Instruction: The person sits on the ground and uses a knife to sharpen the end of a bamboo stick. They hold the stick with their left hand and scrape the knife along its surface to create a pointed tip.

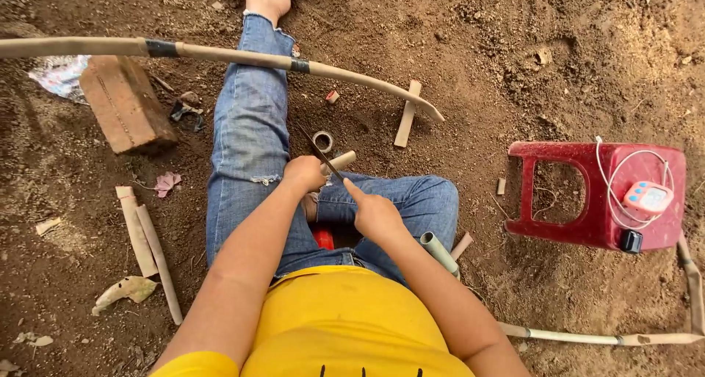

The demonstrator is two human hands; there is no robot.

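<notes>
1. A person seated on bare dirt ground [514, 46], one leg stretched out and the other folded, works over the lap with both forearms reaching forward.
2. The left hand [303, 174] has its grip closed on a short bamboo piece [339, 160] resting on the knee.
3. The right hand [376, 214], fist clenched, holds a dark blade [314, 148] angled against that piece.
4. A red stool [580, 193] stands to the right.

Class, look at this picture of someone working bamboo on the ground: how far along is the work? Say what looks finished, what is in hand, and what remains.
Done: a long bamboo bow, bound with dark tape, lies across the leg, and cut strips lie on the dirt. In hand: the left hand holds a short bamboo piece with a dark blade against it; the right hand steadies. Left: an unworked bamboo tube by the knee.
</notes>
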